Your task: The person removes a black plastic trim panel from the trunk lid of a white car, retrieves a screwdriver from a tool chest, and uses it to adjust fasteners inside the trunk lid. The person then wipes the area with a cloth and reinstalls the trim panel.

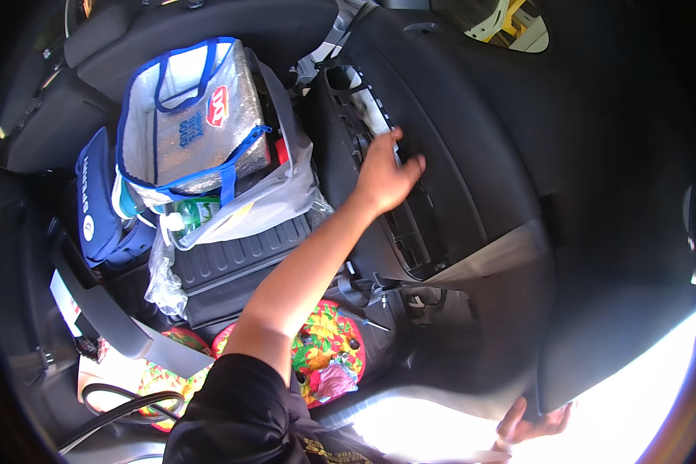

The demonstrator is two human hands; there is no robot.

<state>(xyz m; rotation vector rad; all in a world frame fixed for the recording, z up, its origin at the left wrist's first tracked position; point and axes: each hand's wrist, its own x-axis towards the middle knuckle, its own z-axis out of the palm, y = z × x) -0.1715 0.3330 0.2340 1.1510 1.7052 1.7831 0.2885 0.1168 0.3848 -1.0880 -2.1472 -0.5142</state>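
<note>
My left hand [387,176] reaches up and right across the cargo area. Its fingers curl at the edge of a long slotted recess [400,224] in the black trim panel [464,147]. Part of the grip is hidden. At the lower right, my right hand [530,427] pinches the panel's lower corner between thumb and fingers, against bright light. Below the recess, a small opening [438,305] shows in the side wall. A thin dark tool, seemingly a screwdriver [366,319], lies nearby, beside a colourful round floral mat [329,348].
An open silver insulated bag [201,147] with blue edging stands at the upper left. Against it are a grey plastic bag [267,209], a green bottle [195,215] and a blue case [97,197]. A dark curved trim piece [112,313] and black cable [131,406] lie at left.
</note>
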